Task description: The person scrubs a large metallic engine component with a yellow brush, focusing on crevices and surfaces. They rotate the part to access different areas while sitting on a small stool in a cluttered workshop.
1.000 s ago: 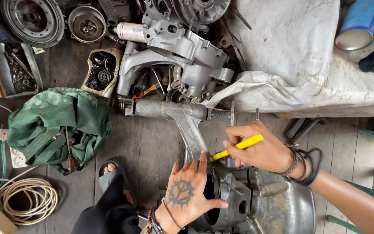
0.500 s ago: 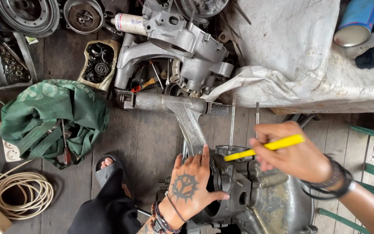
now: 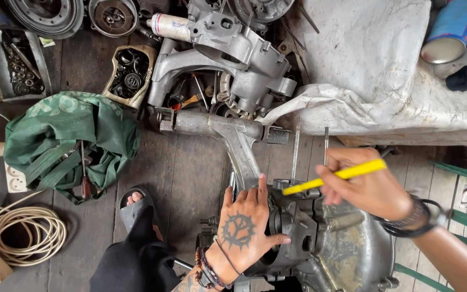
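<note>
A grey metal engine case [image 3: 331,243] stands on the wooden floor in front of me, with two thin studs [image 3: 296,151] rising from its top. My left hand [image 3: 244,227], tattooed on the back, lies flat against the case's left side with fingers spread. My right hand [image 3: 371,186] hovers over the top of the case and grips a yellow-handled tool [image 3: 333,177], whose tip points left toward the studs. A long grey swingarm casting [image 3: 228,135] extends away from the case.
A second engine case [image 3: 233,54] and wheel hubs lie at the top. A green cloth bag [image 3: 66,140] with a screwdriver, a coil of white cable [image 3: 22,235], trays of small parts [image 3: 20,59], a white tarp [image 3: 385,70], a blue can [image 3: 449,30] and my sandalled foot [image 3: 136,208] surround the spot.
My right hand has moved right and slightly away from the case's top with the yellow tool, uncovering the two studs. My left hand stays pressed on the case.
</note>
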